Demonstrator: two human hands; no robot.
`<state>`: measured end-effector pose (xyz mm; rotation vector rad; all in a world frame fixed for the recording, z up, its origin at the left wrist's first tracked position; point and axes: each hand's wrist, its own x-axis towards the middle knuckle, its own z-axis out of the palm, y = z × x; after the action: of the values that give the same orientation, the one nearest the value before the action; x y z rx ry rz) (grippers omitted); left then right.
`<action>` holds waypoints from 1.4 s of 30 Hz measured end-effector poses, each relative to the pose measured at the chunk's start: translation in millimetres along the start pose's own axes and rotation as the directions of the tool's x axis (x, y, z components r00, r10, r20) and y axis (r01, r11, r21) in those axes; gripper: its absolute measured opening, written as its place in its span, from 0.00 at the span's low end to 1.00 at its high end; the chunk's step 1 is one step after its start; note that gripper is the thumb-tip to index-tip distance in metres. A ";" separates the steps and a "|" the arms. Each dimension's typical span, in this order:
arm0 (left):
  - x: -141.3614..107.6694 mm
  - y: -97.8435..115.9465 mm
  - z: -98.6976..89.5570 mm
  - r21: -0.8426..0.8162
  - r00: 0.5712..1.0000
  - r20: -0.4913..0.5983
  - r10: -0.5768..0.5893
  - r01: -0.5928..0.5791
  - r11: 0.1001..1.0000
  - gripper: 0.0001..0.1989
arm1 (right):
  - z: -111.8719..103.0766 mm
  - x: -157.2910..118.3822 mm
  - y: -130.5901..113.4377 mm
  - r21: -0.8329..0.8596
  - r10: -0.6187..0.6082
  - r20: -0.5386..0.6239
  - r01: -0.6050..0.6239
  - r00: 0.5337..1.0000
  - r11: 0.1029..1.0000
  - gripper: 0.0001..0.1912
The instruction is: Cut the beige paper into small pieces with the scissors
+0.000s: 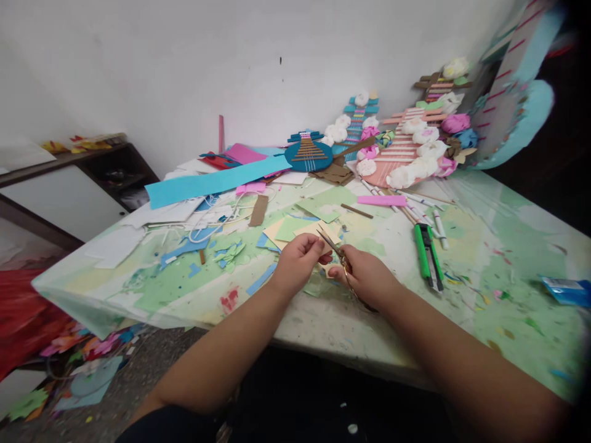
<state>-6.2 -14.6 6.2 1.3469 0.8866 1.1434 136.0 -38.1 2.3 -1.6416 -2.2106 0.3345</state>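
My right hand [369, 275] is closed on a pair of scissors [342, 255], its blades pointing up and to the left. Close to the blades, my left hand [301, 258] pinches a small cream piece of paper [325, 246], mostly hidden by the fingers. Just beyond both hands lie cut sheets of cream and green paper [292, 227]. A small pale scrap [329, 269] shows between the hands. Blue and green offcuts [228, 253] are scattered left of my left hand.
A green and black cutter [427, 255] lies right of my hands, near several white pens [439, 227]. Decorated paper instruments [308, 154] lean at the back wall. A long blue strip [217, 179] stretches across the left side. The table's front edge [351, 351] runs before me.
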 end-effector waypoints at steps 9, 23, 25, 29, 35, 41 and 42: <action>-3.1 4.6 -1.4 0.048 1.000 0.027 0.005 -0.007 0.999 0.08 | -2.2 0.0 3.4 -0.245 0.043 -0.061 -0.056 0.997 0.968 0.21; -0.1 2.9 -3.4 -0.278 0.993 0.036 -0.114 0.120 0.953 0.11 | -7.7 0.4 1.3 0.429 0.131 -0.145 -0.057 0.981 0.901 0.17; -0.5 2.0 -2.7 -0.287 0.995 0.071 -0.070 0.087 0.954 0.12 | -7.4 0.6 2.2 0.397 0.116 -0.140 -0.052 0.983 0.917 0.17; -0.5 1.0 -4.2 0.004 0.999 -0.029 0.027 -0.027 1.000 0.10 | -8.3 1.1 3.5 0.269 0.129 -0.055 -0.110 0.990 0.957 0.19; 3.3 -1.0 -11.1 0.408 0.972 -0.062 0.229 -0.184 0.894 0.11 | -8.8 -0.5 3.0 0.110 0.100 0.023 -0.102 0.995 0.989 0.21; 1.7 2.0 -7.5 0.325 0.999 0.014 0.052 -0.054 0.944 0.12 | -6.0 -3.0 -1.5 0.122 0.019 0.063 -0.027 0.998 0.992 0.22; 1.0 3.0 -6.9 0.315 0.999 0.017 0.032 -0.036 0.948 0.12 | -5.4 -3.1 -2.1 0.126 0.017 0.063 -0.025 0.998 0.992 0.23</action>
<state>-12.9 -12.2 8.8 1.6317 1.0746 1.0475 137.3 -41.8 7.5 -1.6082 -2.1690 0.5267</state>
